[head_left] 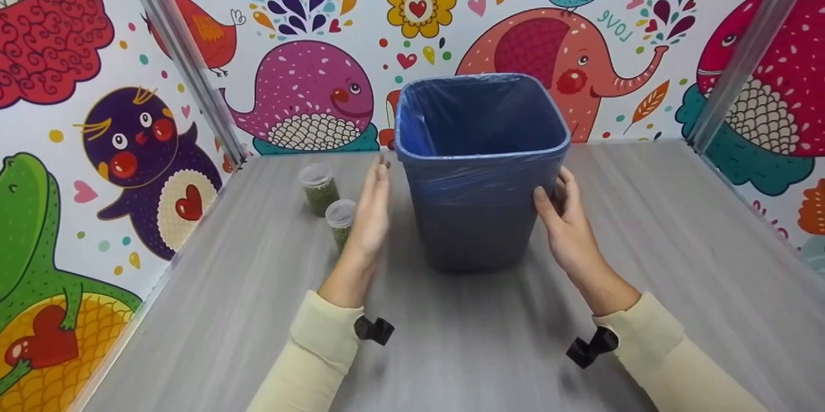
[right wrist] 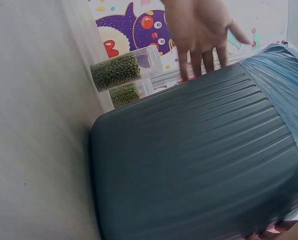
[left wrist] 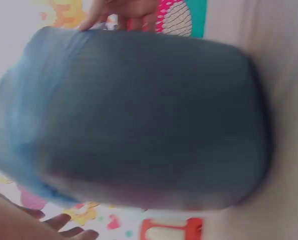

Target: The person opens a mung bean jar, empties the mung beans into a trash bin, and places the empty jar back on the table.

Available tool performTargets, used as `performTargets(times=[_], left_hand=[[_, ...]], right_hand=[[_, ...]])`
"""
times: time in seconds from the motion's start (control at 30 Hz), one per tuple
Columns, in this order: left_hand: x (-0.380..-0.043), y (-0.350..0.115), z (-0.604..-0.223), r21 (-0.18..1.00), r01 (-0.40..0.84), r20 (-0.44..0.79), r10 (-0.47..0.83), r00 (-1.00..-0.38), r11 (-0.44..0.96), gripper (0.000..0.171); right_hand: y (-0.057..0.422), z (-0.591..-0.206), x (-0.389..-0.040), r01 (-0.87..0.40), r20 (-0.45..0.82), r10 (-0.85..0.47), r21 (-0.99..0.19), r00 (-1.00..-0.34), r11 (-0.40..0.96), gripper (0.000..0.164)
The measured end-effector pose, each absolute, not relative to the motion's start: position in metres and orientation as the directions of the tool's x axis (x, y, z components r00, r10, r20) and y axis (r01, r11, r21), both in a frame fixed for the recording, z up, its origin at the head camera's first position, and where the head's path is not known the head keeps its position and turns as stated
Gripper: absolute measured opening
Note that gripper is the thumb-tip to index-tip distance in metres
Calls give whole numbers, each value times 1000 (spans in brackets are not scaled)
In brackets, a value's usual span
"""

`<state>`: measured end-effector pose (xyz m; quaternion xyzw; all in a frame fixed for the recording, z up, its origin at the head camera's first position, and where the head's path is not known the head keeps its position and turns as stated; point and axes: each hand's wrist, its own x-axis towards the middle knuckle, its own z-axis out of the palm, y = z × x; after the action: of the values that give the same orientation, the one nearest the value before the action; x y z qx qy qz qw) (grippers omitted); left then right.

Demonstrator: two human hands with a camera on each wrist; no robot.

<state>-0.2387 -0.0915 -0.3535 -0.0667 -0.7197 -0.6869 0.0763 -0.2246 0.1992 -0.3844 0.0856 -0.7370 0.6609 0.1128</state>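
Observation:
A dark blue-grey waste bin stands upright on the table, lined with a thin blue plastic bag folded over its rim. My left hand, fingers straight and palm facing the bin, is beside its left wall. On the opposite side, my right hand touches the right wall below the rim, thumb toward the front and fingers behind it. The left wrist view shows that right hand at the bin's upper edge. Two clear lidded jars of green beans, a rear jar and a front jar, stand left of my left hand.
The grey wood-grain table runs back to a cartoon-printed wall. Metal posts rise at the back left corner and the back right corner. Small black devices are on both wrists.

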Motion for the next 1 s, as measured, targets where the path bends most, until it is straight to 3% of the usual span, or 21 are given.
performTargets(times=[0.27,0.5,0.67,1.0], left_hand=[[-245,-141,-346,976,209,218,-157,-963,68,52],[-256,-180,-384,987,88,112,-185,-976,133,73],[-260,-190,-411,994,27,43,-161,-986,105,85],[-268,-188,-440,998,3,11,-126,-992,63,92]], right_hand=[[200,-384,-224,-275,278,20,-956,-960,101,63],[199,-385,-226,-282,285,17,-954,-958,100,63],[200,-387,-227,-292,294,17,-952,-956,93,61],[200,-387,-227,-289,292,15,-952,-956,96,62]])
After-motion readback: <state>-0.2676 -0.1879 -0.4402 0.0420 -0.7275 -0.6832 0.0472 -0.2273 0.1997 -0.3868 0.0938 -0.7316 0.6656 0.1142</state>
